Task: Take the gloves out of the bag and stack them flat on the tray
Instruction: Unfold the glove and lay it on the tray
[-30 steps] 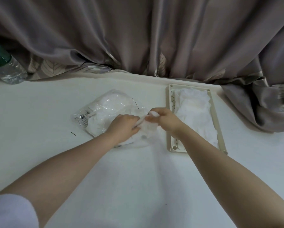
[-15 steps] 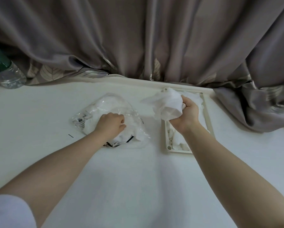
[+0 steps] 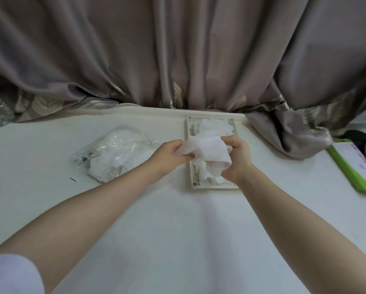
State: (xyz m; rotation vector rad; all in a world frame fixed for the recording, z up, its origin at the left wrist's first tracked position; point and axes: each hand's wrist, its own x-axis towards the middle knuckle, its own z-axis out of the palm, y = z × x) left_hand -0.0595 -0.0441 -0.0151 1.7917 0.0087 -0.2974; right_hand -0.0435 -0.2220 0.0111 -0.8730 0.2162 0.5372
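Meanwhile both hands (image 3: 203, 158) clutch one glove (image 3: 207, 149) above the tray (image 3: 189, 145); bag (image 3: 114, 155) left, curtain (image 3: 178, 56) behind.

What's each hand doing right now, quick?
Left hand: pinching the left edge of the crumpled glove.
Right hand: gripping the same glove, above the tray.
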